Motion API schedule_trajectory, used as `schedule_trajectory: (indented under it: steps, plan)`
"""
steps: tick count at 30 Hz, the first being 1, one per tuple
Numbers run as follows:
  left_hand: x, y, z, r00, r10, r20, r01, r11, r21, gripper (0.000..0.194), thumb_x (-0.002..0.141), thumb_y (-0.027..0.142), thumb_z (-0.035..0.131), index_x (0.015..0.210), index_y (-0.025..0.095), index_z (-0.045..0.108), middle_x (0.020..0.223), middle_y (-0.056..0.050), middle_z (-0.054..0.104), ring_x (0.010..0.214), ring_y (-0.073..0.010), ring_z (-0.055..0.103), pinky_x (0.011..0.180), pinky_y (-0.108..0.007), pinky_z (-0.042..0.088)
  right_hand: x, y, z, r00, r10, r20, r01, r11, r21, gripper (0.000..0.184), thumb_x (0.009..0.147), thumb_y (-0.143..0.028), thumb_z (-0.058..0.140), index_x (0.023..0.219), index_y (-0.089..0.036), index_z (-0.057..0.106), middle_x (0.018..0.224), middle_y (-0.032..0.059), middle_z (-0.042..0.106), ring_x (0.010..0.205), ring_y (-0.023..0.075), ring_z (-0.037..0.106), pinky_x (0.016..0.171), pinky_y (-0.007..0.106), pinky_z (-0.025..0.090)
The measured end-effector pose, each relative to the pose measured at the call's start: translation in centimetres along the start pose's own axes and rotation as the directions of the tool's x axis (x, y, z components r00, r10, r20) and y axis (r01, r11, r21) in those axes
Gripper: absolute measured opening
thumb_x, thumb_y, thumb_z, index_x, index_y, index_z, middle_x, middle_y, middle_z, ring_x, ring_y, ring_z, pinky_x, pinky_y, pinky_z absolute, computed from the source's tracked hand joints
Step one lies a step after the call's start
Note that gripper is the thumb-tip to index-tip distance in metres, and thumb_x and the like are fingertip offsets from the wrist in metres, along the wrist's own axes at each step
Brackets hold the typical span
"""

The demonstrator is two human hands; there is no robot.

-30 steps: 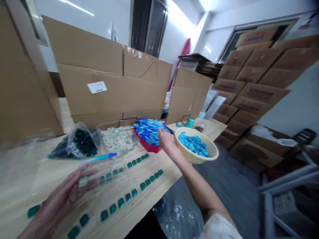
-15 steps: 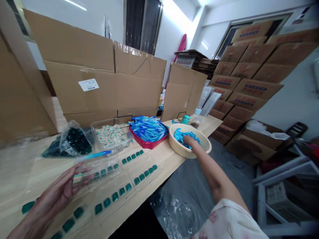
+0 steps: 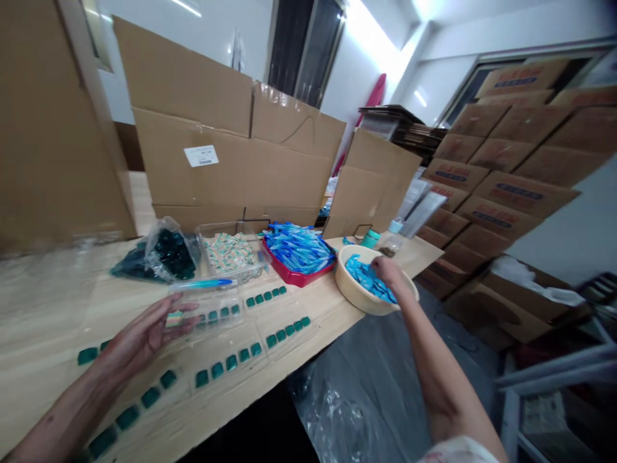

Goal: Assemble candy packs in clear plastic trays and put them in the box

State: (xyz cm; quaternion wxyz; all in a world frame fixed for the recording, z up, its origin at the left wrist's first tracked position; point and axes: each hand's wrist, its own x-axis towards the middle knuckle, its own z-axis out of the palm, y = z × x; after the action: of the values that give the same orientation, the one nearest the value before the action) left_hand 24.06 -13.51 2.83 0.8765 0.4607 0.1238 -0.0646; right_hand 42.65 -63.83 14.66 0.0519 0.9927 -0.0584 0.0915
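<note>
1. Right hand [image 3: 388, 273] dips into the beige bowl [image 3: 357, 297], fingers curled over blue packets [image 3: 367, 280]; whether it grips any, I cannot tell.
2. Left hand [image 3: 144, 334] lies open, a striped packet [image 3: 174, 318] at its fingertips, over a clear tray [image 3: 207, 315].
3. One bowl and one red tray [image 3: 289, 278] sit far right, within easy reach; green pieces [image 3: 216, 370] stand in rows along the table [image 3: 48, 308], too many to count.

free air above bowl [image 3: 349, 286], red tray [image 3: 284, 273] beside

Room: white walls [image 3: 371, 71], tall dark window [image 3: 303, 51], stacked cardboard cartons [image 3: 501, 167], upright cardboard sheets [image 3: 207, 173], grey floor [image 3: 453, 321], pale metal shelf rack [image 3: 530, 399].
</note>
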Motion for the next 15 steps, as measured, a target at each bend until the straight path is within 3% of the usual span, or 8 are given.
schedule_trajectory:
  steps: [2,3,5,7,9,12,15]
  plan:
    - [-0.4,-0.3,0.4,0.997,0.071,0.015,-0.071,0.997,-0.021,0.026,0.086,0.020,0.049,0.110,0.025,0.058,0.105,-0.001,0.069,0.094,-0.0224,0.065,0.083,-0.035,0.053,-0.3,-2.0,-0.8,0.990,-0.062,-0.130,0.094,0.963,0.251,0.019,0.083,-0.022,0.048,0.091,-0.012,0.063,0.088,0.0127,0.067,0.081,0.0190,0.062,0.067,0.027,0.045]
    - [-0.6,-0.3,0.7,0.994,0.104,0.039,-0.103,0.994,-0.030,0.026,0.086,0.018,0.050,0.110,0.022,0.057,0.104,-0.004,0.069,0.094,-0.0233,0.065,0.085,-0.038,0.053,-0.8,-3.7,-1.1,0.981,-0.085,-0.175,0.157,0.877,0.454,0.020,0.081,-0.028,0.051,0.089,-0.013,0.062,0.078,0.0099,0.067,0.071,0.0180,0.062,0.062,0.027,0.045]
    - [-0.9,-0.3,1.2,0.985,0.163,0.053,-0.162,0.986,-0.030,0.027,0.086,0.020,0.051,0.113,0.018,0.055,0.103,-0.009,0.068,0.089,-0.0236,0.067,0.084,-0.041,0.052,-2.6,-8.2,-1.6,0.966,-0.183,-0.184,0.256,0.566,0.784,0.027,0.076,-0.041,0.058,0.086,-0.016,0.059,0.061,0.0031,0.062,0.054,0.0151,0.058,0.054,0.026,0.045]
    - [-0.9,-0.2,1.3,0.980,0.190,0.058,-0.188,0.981,-0.042,0.030,0.086,0.022,0.052,0.115,0.017,0.052,0.104,-0.011,0.066,0.087,-0.0239,0.068,0.080,-0.040,0.054,-5.3,-13.6,-1.9,0.932,-0.334,-0.140,0.241,0.283,0.928,0.033,0.070,-0.046,0.065,0.083,-0.017,0.058,0.057,0.0006,0.061,0.049,0.0132,0.056,0.051,0.025,0.045]
    - [-0.9,-0.1,1.2,0.979,0.196,0.062,-0.193,0.980,-0.055,0.030,0.086,0.023,0.052,0.115,0.016,0.050,0.104,-0.012,0.066,0.087,-0.0240,0.068,0.080,-0.040,0.054,-8.3,-18.8,-2.0,0.886,-0.459,-0.066,0.143,0.135,0.980,0.037,0.067,-0.049,0.066,0.083,-0.017,0.057,0.054,-0.0001,0.060,0.045,0.0126,0.054,0.047,0.024,0.044]
    - [-1.0,-0.1,1.1,0.973,0.217,0.076,-0.211,0.975,-0.073,0.030,0.086,0.024,0.052,0.115,0.016,0.050,0.105,-0.013,0.065,0.088,-0.0246,0.068,0.080,-0.040,0.053,-11.3,-24.9,-0.9,0.823,-0.567,-0.023,0.065,0.055,0.996,0.037,0.065,-0.050,0.067,0.078,-0.018,0.055,0.049,-0.0016,0.058,0.040,0.0126,0.051,0.042,0.025,0.042]
    - [-1.1,-0.1,1.1,0.967,0.240,0.090,-0.233,0.969,-0.081,0.030,0.086,0.025,0.052,0.115,0.017,0.049,0.104,-0.013,0.065,0.087,-0.0243,0.067,0.080,-0.042,0.053,-12.3,-28.2,1.0,0.811,-0.585,-0.014,0.096,0.108,0.989,0.032,0.068,-0.048,0.064,0.074,-0.018,0.054,0.049,-0.0023,0.056,0.039,0.0130,0.050,0.040,0.025,0.040]
